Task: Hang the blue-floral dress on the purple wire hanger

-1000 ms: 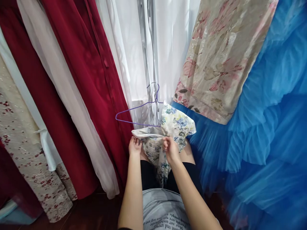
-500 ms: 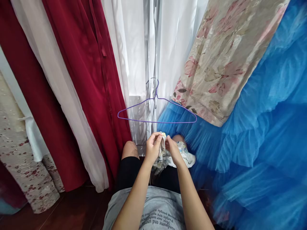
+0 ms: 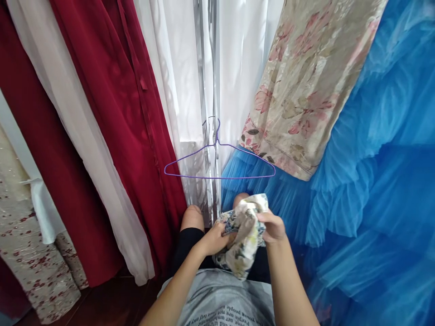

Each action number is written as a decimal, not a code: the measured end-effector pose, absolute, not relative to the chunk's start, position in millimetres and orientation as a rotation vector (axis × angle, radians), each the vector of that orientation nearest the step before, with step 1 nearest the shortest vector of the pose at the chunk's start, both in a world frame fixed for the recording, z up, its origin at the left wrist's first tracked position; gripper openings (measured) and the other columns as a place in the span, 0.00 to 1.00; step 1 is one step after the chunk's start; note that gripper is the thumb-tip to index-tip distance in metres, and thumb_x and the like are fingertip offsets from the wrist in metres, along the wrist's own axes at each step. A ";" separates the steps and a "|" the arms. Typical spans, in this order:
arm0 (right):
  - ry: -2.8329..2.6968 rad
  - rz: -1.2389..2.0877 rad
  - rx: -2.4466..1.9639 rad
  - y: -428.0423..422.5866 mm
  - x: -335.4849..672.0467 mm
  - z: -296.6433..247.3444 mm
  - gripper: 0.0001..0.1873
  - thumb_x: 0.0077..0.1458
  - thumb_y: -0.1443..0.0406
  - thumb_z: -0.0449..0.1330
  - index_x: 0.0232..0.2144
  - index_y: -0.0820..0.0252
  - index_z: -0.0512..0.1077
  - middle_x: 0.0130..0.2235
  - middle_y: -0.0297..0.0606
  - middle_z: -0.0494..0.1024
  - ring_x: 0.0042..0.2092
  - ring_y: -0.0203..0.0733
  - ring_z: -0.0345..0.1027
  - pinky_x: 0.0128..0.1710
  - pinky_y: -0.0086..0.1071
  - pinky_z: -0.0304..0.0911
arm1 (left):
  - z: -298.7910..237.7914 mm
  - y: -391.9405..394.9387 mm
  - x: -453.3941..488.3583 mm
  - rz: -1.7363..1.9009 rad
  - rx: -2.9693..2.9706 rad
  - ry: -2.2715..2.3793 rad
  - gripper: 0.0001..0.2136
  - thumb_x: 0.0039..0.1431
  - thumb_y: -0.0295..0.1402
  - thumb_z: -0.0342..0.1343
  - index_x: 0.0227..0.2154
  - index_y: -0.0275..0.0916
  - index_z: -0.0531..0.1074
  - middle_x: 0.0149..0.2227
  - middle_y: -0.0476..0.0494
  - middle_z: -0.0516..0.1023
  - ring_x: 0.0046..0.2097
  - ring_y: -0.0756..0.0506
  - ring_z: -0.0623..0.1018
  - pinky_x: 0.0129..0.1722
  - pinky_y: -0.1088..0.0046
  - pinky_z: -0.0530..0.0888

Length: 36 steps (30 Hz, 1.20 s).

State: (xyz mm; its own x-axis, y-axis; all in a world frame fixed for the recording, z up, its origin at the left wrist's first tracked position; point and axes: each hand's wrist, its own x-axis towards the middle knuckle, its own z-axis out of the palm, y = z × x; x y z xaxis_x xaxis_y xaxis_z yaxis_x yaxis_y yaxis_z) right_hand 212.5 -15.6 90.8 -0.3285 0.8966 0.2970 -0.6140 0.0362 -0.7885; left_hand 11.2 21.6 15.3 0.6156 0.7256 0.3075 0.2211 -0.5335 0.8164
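A white floral-print cloth [image 3: 245,228], bunched and folded, is held between my two hands above my lap. My left hand [image 3: 215,239] grips its left side, the fingers partly hidden in the folds. On the upper right, my right hand [image 3: 272,225] pinches an edge between thumb and fingers. Whether the cloth is a garment I cannot tell. Just beyond the hands hangs a purple wire hanger [image 3: 219,176] with nothing on it, its hook up against shiny grey strips [image 3: 206,59].
Dark red drapes [image 3: 102,113] and a pale sheer panel [image 3: 112,226] hang on the left. White fabric [image 3: 183,68] hangs ahead. A floral beige cloth [image 3: 302,95] and layered blue tulle [image 3: 353,181] crowd the right. The dark floor [image 3: 112,299] shows at lower left.
My hands have moved apart and nearer my body. The cloth, earlier gathered low between them, is now lifted and spread wider, its folds turned over. The view has shifted slightly; the hanger stays hanging.
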 end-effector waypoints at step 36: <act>-1.580 1.460 -0.782 138.6 275.2 232.4 0.10 0.51 0.63 0.71 0.33 0.63 0.76 0.31 0.38 0.82 0.30 0.39 0.76 0.31 0.28 0.73 | 134.8 63.2 -150.2 1.101 2.468 1.278 0.15 0.63 0.44 0.55 0.43 0.43 0.80 0.50 0.43 0.81 0.54 0.36 0.77 0.66 0.50 0.61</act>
State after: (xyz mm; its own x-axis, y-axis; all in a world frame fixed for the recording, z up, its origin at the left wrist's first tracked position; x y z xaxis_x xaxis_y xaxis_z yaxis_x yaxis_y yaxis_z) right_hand 275.2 138.6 232.4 -0.4641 0.8715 0.1585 -0.0893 0.1319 -0.9872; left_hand -150.2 63.2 134.8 0.3670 0.7577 0.5395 0.6460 -0.6250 0.4383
